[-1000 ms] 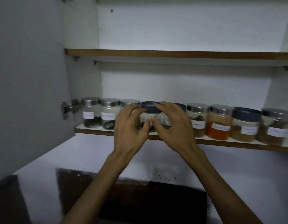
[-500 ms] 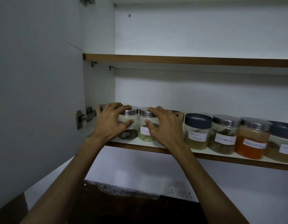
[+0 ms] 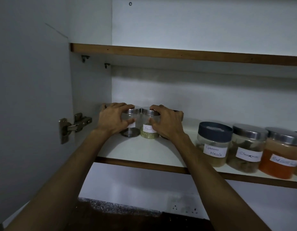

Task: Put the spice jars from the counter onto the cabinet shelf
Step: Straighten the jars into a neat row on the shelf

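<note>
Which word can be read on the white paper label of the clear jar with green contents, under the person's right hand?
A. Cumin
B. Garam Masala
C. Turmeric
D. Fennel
D: the white label on the clear jar with green contents, partly covered by the right hand, reads "Fennel".

**Hidden and cut off**

The left hand covers its jar's label. A dark-lidded jar sits mostly behind the right hand. The frame's right edge clips the orange jar, whose label blurs.
</note>
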